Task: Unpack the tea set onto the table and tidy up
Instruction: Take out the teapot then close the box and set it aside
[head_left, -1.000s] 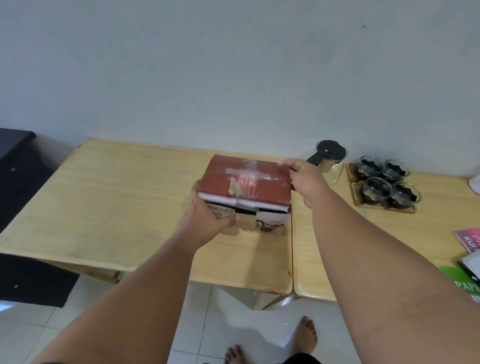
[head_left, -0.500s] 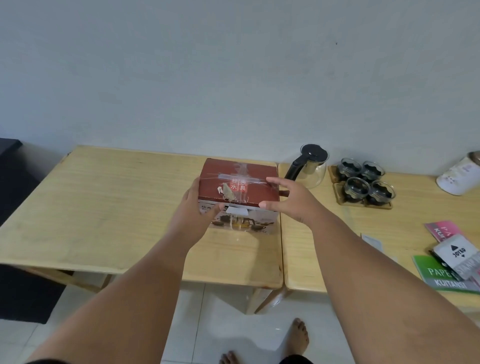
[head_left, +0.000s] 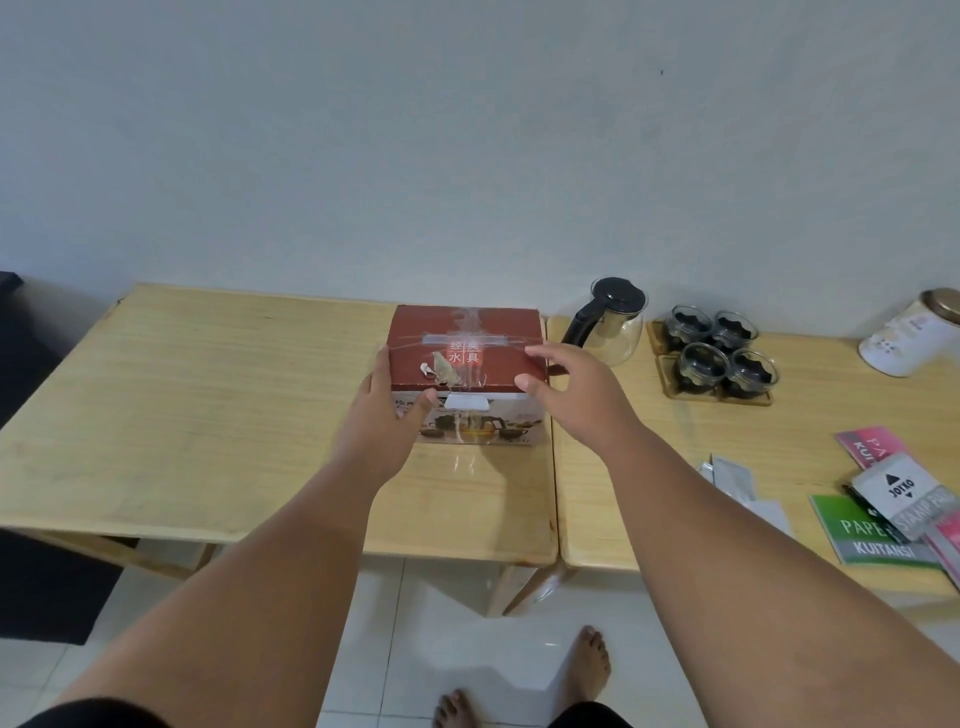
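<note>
**Box down, right hand off**

My left hand clasps the corner of the red-topped cardboard box that lies farthest from the clear glass teapot with the black lid and handle. The fingers run up the box's end and the thumb lies across its printed front. A moment ago my right hand was clamped on the teapot-side end. Now it has let go and hangs wide, fingers spread, just in front of the teapot. I cannot tell whether its fingertips brush the lid.

A second ago the box was tilted in the air. Now it sits flat on the light wooden table, just beside the teapot on its handle side, close but apart. I judge the carrying is done and the opening comes next.

The box's long axis runs side to side, its end aimed at the teapot. The lid faces up, crossed by clear tape, and the pictured face points at me. The tape has to go before anything comes out.

On the teapot's other side, four small glass cups sit on a wooden tray.
</note>
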